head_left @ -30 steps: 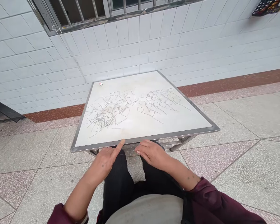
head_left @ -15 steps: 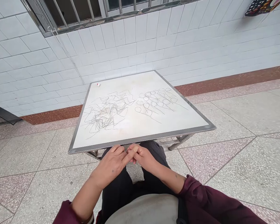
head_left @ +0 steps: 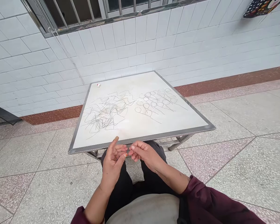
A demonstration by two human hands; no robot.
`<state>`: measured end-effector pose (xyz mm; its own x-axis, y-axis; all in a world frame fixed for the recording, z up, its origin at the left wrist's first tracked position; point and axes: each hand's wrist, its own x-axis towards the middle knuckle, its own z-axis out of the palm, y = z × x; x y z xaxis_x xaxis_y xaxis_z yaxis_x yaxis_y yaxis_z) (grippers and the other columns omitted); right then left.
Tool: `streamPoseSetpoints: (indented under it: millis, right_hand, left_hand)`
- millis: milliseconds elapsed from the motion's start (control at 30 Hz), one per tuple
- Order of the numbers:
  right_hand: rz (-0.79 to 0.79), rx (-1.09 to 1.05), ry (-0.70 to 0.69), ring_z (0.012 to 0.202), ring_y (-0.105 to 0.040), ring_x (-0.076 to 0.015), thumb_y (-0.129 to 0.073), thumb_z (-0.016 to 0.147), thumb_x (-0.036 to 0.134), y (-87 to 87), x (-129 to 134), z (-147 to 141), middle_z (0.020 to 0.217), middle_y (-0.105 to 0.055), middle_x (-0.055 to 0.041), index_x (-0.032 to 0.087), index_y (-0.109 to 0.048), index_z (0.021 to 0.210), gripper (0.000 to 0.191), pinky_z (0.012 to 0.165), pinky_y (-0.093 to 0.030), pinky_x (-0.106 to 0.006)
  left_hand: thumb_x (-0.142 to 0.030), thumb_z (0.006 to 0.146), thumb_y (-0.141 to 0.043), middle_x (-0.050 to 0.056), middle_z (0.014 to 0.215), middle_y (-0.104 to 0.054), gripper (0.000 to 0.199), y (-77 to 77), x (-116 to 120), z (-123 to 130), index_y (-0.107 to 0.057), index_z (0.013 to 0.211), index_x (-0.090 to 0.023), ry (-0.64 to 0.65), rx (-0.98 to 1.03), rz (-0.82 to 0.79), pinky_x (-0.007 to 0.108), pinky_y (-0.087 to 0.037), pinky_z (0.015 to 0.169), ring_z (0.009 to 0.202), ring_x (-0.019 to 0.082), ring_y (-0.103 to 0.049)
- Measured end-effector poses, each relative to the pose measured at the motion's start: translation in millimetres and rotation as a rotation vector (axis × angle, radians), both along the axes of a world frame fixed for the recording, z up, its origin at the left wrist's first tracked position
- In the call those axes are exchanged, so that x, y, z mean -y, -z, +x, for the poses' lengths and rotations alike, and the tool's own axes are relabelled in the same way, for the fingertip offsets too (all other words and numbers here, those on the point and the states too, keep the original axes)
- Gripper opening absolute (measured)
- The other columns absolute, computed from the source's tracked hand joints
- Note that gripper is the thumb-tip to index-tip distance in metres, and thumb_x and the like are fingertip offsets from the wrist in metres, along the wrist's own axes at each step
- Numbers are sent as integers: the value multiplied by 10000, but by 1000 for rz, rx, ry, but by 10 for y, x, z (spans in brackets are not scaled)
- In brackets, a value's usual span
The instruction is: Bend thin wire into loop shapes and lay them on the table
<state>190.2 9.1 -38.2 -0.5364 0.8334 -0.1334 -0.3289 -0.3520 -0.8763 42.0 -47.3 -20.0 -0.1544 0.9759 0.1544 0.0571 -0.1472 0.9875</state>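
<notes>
My right hand [head_left: 146, 154] is closed in a pinch just in front of the table's near edge. It grips a thin wire, only faintly visible at the fingertips. Beside it, my left hand [head_left: 114, 158] has its fingers apart, the index finger raised and the thumb close to the right fingertips. On the table, a loose tangle of bent thin wires [head_left: 105, 113] spreads over the left half. To the right of it lie several wires with round looped ends [head_left: 154, 99], their straight tails slanting toward the near right.
The white table [head_left: 135, 132] has a grey metal rim and stands by a white tiled wall [head_left: 121, 49]. A small red and white object [head_left: 98, 85] sits near its far left corner. Above are window bars [head_left: 91, 11]. A colourful patterned item [head_left: 259, 8] hangs at upper right.
My left hand has turned and opened, its index finger lifting away from the right hand. The right hand has rolled slightly, still pinching. The wires on the table look unmoved.
</notes>
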Motion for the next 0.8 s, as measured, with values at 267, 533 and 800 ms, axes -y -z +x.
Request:
streamPoseSetpoints:
  millis: [267, 533, 800]
  right_hand:
    - [48, 64, -14, 553, -532, -72, -651, 777, 467, -5, 18, -1, 741, -647, -3, 168, -575, 796, 309, 472, -402, -184]
    - [163, 98, 42, 539, -486, -69, -705, 721, 419, -12, 9, -7, 655, -561, 41, 174, -594, 843, 296, 514, -403, -213]
    - [239, 181, 33, 525, -468, -67, -698, 722, 406, 33, -11, 14, 658, -551, 49, 180, -599, 882, 294, 524, -402, -224]
  left_hand:
    - [-221, 792, -674, 10, 851, -649, 464, 56, -15, 70, -549, 1239, -216, -38, 286, -81, 285, -490, 800, 767, 120, -611]
    - [-235, 754, -715, 10, 850, -661, 387, 83, 33, 101, -637, 1133, -208, -75, 362, -104, 245, -499, 716, 696, 95, -593]
    - [-234, 744, -726, -2, 807, -640, 378, 125, 57, 127, -650, 1113, -204, -114, 465, -153, 244, -505, 721, 721, 100, -604]
